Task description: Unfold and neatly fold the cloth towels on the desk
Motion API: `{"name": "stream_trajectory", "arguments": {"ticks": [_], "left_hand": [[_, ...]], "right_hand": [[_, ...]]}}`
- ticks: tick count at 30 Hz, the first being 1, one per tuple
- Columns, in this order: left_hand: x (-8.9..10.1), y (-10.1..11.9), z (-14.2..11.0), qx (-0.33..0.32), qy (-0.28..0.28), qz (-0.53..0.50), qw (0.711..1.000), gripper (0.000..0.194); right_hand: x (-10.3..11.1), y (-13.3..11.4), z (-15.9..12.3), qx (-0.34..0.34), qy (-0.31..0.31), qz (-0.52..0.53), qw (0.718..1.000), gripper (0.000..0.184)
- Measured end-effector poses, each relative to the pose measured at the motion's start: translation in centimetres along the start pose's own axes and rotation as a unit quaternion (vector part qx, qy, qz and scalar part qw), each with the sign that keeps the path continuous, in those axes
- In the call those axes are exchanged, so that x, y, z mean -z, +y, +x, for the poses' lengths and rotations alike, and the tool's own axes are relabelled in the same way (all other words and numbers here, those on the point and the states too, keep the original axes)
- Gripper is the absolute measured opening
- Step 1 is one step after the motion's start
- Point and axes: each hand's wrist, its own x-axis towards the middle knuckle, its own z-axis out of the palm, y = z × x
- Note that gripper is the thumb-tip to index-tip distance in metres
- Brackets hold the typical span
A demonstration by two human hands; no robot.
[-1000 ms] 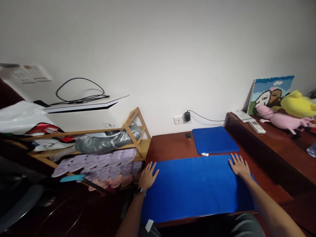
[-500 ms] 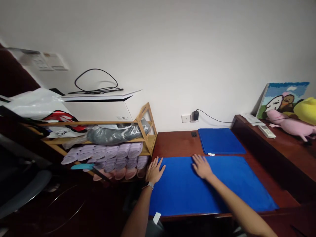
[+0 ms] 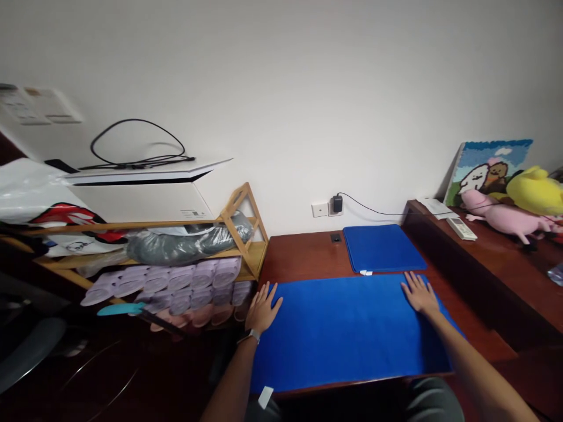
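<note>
A plain blue cloth point(image 3: 343, 334) lies spread flat along the front of the dark red wooden desk point(image 3: 299, 255), with a white tag point(image 3: 265, 397) hanging off its near left corner. My left hand point(image 3: 263, 308) rests with fingers spread on the cloth's far left corner; a watch band circles that wrist. Near the far right corner, my right hand point(image 3: 421, 295) lies palm down with its fingers out, touching the cloth. Just behind sits a second blue cloth point(image 3: 382, 249), folded into a rectangle, its small white tag facing me.
To the left, a wooden rack point(image 3: 246, 234) carries a white box point(image 3: 141, 196), a plastic-wrapped bundle point(image 3: 185, 241) and rows of lilac slippers point(image 3: 169, 278). On the raised right ledge are a remote point(image 3: 461, 228), a pink plush toy point(image 3: 501, 214) and a picture point(image 3: 488, 167). A black charger point(image 3: 336, 204) is plugged into the wall.
My right hand has slid rightward across the spread cloth, from its middle to near the far right corner. My left hand stays at the left corner. The view has turned slightly right.
</note>
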Motion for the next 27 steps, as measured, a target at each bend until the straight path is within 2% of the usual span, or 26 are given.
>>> {"name": "stream_trajectory", "arguments": {"ticks": [2, 5, 10, 12, 14, 16, 19, 22, 24, 26, 27], "left_hand": [[0.0, -0.1, 0.0, -0.002, 0.002, 0.002, 1.000, 0.065], [0.0, -0.1, 0.1, 0.007, -0.004, 0.008, 1.000, 0.065], [0.4, 0.3, 0.1, 0.018, -0.019, 0.006, 1.000, 0.065], [0.4, 0.5, 0.0, 0.016, -0.020, 0.009, 1.000, 0.066], [0.5, 0.5, -0.2, 0.014, -0.019, 0.013, 1.000, 0.065], [0.5, 0.5, -0.2, 0.014, -0.017, 0.014, 1.000, 0.065], [0.5, 0.5, -0.2, 0.017, -0.020, 0.010, 1.000, 0.064], [0.6, 0.6, -0.2, 0.021, -0.024, 0.006, 0.999, 0.064], [0.6, 0.6, -0.2, 0.021, -0.027, 0.006, 0.999, 0.064], [0.5, 0.5, -0.2, 0.021, -0.028, 0.007, 0.999, 0.064], [0.4, 0.4, -0.2, 0.022, -0.026, 0.009, 0.999, 0.064]], "right_hand": [[-0.1, 2.5, 0.8, -0.025, 0.013, 0.007, 1.000, 0.078], [-0.6, 3.4, 1.1, -0.026, 0.028, 0.013, 0.999, 0.080], [0.1, 2.6, 0.7, -0.037, 0.010, 0.004, 0.999, 0.077], [1.6, 1.9, 0.6, -0.057, -0.024, -0.006, 0.998, 0.076], [3.6, 0.0, 0.3, -0.077, -0.044, -0.018, 0.996, 0.073], [5.4, -3.8, -0.4, -0.056, -0.019, -0.026, 0.998, 0.071], [6.0, -13.0, -2.7, 0.065, 0.039, -0.024, 0.997, 0.067], [3.4, -24.0, -6.3, 0.194, 0.033, -0.008, 0.980, 0.065], [0.9, -30.0, -8.7, 0.303, 0.007, 0.032, 0.952, 0.069], [-1.1, -33.3, -10.3, 0.362, -0.025, 0.067, 0.930, 0.072], [-1.7, -33.7, -10.5, 0.371, -0.038, 0.078, 0.925, 0.073]]}}
